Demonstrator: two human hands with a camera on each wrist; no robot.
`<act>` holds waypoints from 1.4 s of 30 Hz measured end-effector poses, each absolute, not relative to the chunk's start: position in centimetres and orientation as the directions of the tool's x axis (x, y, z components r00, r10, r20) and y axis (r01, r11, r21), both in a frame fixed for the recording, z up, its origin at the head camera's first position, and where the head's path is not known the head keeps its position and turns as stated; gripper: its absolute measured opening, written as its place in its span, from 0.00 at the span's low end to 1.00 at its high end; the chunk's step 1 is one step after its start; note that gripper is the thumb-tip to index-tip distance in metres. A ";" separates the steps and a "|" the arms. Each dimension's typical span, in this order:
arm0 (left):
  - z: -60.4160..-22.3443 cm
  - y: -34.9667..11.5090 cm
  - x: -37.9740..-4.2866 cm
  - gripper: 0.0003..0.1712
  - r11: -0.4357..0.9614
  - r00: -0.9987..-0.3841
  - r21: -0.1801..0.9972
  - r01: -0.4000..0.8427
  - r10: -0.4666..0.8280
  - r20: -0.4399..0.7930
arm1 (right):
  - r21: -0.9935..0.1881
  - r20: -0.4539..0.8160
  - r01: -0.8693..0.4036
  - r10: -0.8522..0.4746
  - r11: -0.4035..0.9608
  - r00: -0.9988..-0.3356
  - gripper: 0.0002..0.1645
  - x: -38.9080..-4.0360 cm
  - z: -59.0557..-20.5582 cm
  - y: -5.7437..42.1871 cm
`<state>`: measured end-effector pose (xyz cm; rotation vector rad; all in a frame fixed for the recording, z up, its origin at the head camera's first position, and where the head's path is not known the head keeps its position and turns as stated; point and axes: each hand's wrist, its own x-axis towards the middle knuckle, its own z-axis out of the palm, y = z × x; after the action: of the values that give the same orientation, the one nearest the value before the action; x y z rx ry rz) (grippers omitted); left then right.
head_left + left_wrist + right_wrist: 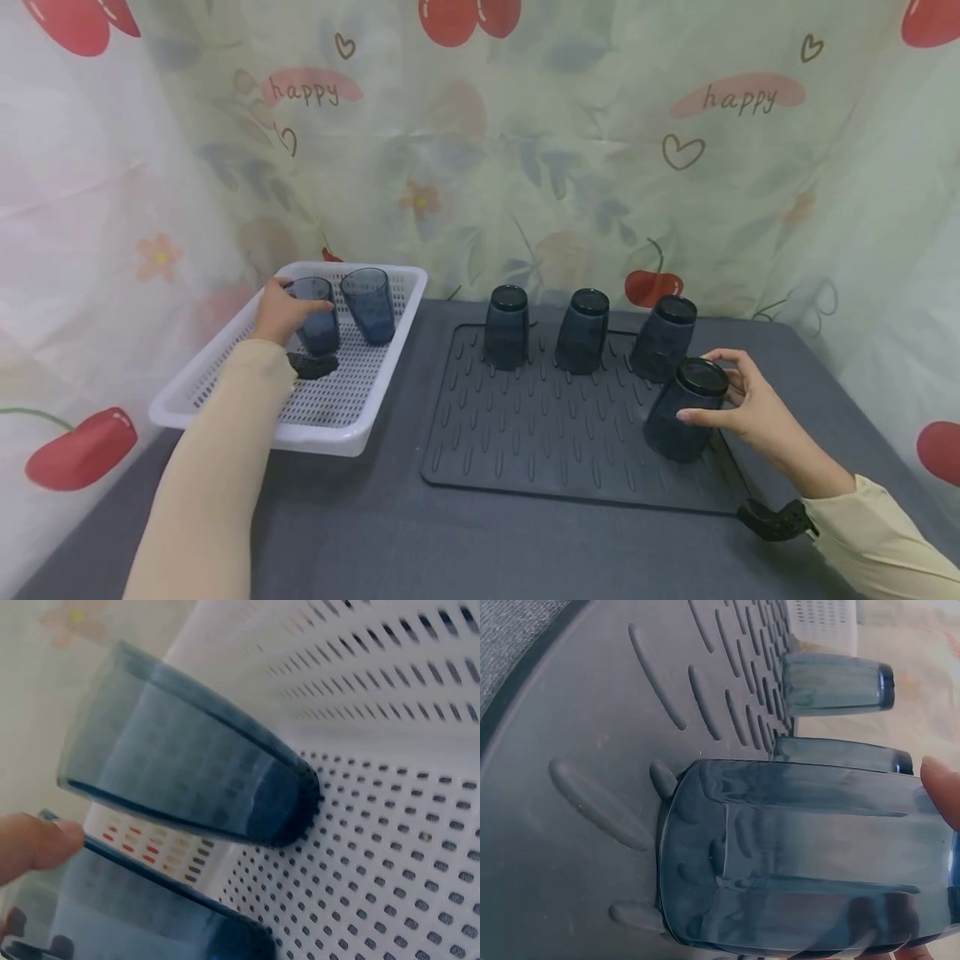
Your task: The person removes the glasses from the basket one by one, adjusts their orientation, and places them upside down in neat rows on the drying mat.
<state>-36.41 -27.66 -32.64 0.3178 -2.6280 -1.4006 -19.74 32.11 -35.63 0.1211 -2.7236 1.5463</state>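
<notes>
On my remote feed I saw a dark grey tabletop [450, 546] carrying 2 things: a white perforated basket [322, 438] at left and, apart from it, a dark ridged mat [540, 437].

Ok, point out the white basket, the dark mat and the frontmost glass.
White basket [322, 437]: head view, front rim.
Dark mat [536, 425]: head view, bare middle.
Frontmost glass [675, 435]: head view, side wall.

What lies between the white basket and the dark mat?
Only a bare strip of grey tabletop separates the basket from the mat, as the head view shows.
</notes>
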 end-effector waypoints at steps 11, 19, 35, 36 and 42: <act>-29.8 -27.7 -34.5 0.54 0.695 -0.992 0.708 -0.124 -0.103 -0.073 | -0.838 0.041 -0.079 -0.082 0.540 -0.996 0.52 -19.9 -34.9 31.7; -28.5 -27.4 -33.2 0.56 0.712 -0.981 0.685 -0.152 -0.027 -0.190 | -0.812 0.025 -0.066 -0.078 0.579 -0.997 0.55 -19.6 -34.5 31.6; -27.1 -26.8 -31.1 0.58 0.733 -0.978 0.672 -0.104 0.047 -0.202 | -0.734 -0.007 -0.042 -0.069 0.678 -0.998 0.62 -19.4 -33.1 31.6; -26.8 -26.7 -30.9 0.57 0.738 -0.979 0.667 -0.097 0.050 -0.197 | -0.736 -0.008 -0.042 -0.071 0.675 -0.997 0.62 -19.4 -33.0 31.6; -24.8 -25.9 -29.5 0.56 0.725 -0.988 0.687 -0.055 0.059 -0.141 | -0.752 0.024 -0.066 -0.072 0.656 -0.997 0.55 -19.1 -32.2 31.7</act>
<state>-29.49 -25.88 -24.84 -0.0035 -3.0582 -1.2263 -19.14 31.66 -32.18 0.1191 -2.8660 1.3006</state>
